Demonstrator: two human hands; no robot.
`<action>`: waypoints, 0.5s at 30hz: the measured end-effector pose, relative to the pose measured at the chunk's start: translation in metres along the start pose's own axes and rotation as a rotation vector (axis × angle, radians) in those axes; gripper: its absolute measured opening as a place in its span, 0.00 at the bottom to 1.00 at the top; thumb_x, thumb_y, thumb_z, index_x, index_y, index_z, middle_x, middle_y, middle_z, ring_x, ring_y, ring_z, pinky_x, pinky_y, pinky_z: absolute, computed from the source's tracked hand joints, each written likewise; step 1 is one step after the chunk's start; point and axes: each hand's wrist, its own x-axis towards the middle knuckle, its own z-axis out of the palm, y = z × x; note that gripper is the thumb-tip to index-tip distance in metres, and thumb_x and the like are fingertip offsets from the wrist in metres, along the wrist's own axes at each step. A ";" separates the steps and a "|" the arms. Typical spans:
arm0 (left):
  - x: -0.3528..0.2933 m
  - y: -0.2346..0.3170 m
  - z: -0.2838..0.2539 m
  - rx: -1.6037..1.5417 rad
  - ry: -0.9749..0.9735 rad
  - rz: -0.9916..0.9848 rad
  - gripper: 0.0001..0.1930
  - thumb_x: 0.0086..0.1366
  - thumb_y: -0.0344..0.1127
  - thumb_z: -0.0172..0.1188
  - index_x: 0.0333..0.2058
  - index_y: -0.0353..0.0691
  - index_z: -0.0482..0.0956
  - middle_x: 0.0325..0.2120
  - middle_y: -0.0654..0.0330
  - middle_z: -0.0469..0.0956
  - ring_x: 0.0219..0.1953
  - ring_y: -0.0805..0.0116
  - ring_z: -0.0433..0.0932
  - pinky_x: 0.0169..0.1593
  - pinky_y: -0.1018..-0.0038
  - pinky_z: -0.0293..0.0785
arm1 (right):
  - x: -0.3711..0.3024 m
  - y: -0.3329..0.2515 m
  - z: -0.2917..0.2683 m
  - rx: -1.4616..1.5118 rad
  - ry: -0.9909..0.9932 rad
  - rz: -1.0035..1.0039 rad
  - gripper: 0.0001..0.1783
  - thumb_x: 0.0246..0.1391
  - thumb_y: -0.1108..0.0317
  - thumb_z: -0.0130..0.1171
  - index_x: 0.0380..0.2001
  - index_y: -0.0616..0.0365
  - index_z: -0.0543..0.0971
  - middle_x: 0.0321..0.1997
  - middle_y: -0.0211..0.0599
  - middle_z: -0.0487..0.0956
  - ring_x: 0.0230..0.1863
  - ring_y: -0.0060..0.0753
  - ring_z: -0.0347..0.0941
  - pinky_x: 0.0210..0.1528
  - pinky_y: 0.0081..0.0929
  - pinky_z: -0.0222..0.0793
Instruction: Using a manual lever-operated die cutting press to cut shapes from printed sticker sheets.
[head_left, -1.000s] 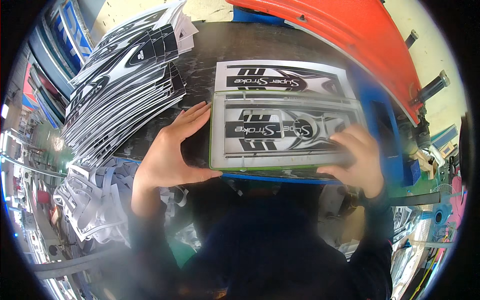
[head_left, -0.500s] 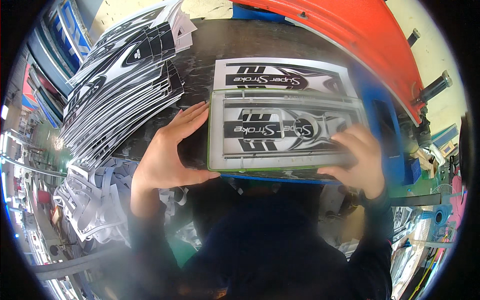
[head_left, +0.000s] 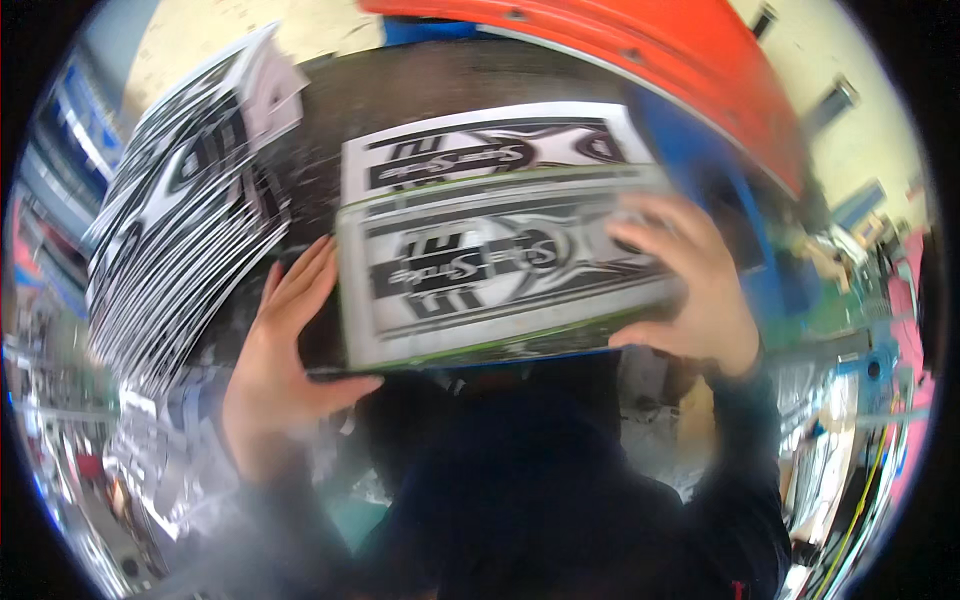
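A: In the head view, where's the clear plate [head_left: 505, 265]?
B: Over the dark table [head_left: 375, 75], with a printed sheet [head_left: 480, 145] sticking out past its far edge.
A: And the left hand [head_left: 275, 350]?
B: At the plate's left edge, fingers close together, thumb spread wide of them. Blur hides whether they touch it.
A: The right hand [head_left: 705, 290]?
B: At the plate's right end, fingers curved over it, thumb apart by the near edge. I can't tell whether it grips.
A: Farther left?
B: A paper stack [head_left: 175, 220].
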 end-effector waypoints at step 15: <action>-0.010 0.001 0.014 -0.158 0.145 -0.160 0.56 0.37 0.61 0.71 0.59 0.27 0.64 0.60 0.41 0.63 0.66 0.46 0.55 0.67 0.56 0.38 | -0.047 0.041 0.012 0.561 0.041 0.311 0.52 0.36 0.65 0.73 0.66 0.52 0.59 0.70 0.51 0.56 0.73 0.49 0.45 0.70 0.39 0.45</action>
